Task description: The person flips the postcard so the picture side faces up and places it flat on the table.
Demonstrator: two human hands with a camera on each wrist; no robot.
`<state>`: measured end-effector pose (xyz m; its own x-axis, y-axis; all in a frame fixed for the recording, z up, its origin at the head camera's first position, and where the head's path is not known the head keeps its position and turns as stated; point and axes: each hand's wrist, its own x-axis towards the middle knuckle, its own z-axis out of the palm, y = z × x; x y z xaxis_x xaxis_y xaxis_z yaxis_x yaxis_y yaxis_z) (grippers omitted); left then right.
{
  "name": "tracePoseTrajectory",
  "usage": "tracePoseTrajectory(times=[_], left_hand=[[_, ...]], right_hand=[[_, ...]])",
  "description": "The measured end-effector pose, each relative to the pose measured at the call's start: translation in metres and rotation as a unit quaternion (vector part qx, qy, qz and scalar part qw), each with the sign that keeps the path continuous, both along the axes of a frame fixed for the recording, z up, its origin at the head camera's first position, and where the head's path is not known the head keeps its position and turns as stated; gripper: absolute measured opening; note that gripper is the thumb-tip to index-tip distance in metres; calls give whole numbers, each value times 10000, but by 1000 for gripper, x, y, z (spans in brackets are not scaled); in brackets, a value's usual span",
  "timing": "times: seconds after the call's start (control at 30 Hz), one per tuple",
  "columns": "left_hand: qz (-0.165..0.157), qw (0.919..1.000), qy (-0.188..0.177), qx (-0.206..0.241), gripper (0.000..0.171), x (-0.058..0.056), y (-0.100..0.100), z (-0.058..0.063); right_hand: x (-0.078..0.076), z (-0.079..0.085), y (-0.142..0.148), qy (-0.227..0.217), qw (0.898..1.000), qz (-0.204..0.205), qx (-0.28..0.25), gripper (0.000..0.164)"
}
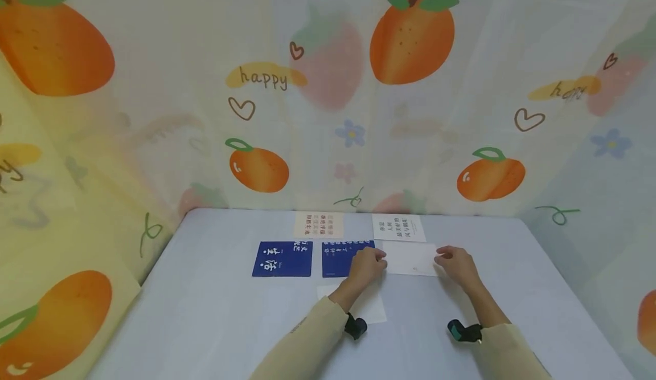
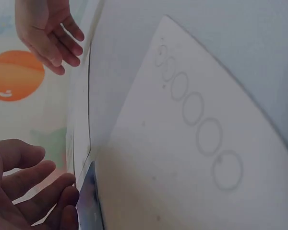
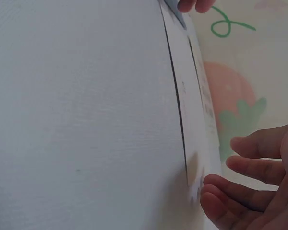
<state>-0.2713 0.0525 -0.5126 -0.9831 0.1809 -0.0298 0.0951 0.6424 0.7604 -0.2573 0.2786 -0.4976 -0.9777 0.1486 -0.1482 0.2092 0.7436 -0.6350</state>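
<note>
A white card (image 1: 410,258) lies flat on the table between my two hands. My left hand (image 1: 365,266) is at its left end, above a blue card with white writing (image 1: 335,263). My right hand (image 1: 459,265) is by the right end. In the right wrist view, the right hand's (image 3: 259,177) loosely bent fingers are close to the white card (image 3: 180,105), with nothing pinched. The left wrist view shows the left hand (image 2: 29,191) relaxed too. Below the left forearm, partly covered, is another white card (image 1: 373,306), its row of circles visible in the left wrist view.
A second blue card (image 1: 282,259) lies to the left. Behind are a cream card with reddish characters (image 1: 318,225) and a white card with dark characters (image 1: 398,228). A fruit-printed cloth (image 1: 328,112) hangs behind the white table (image 1: 205,311).
</note>
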Motion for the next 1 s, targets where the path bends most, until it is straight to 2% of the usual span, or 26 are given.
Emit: tracePoseTrajectory(times=[0.13, 0.4, 0.57, 0.83, 1.0], left_hand=[[80, 9999, -77, -84, 21, 2, 5, -2], [35, 9998, -35, -205, 20, 3, 10, -4], [38, 10000, -37, -72, 19, 0, 12, -4], [533, 9975, -72, 449, 28, -4, 11, -8], [650, 9947, 63, 790, 23, -7, 10, -10]], right_hand=[[2, -3, -1, -56, 10000, -41, -35, 35], [4, -6, -6, 28, 9996, -148, -227, 35], [2, -10, -4, 34, 9974, -461, -549, 36], [-2, -18, 1, 7, 9851, -967, -1424, 33], [-7, -21, 4, -71, 9725, -1269, -1950, 33]])
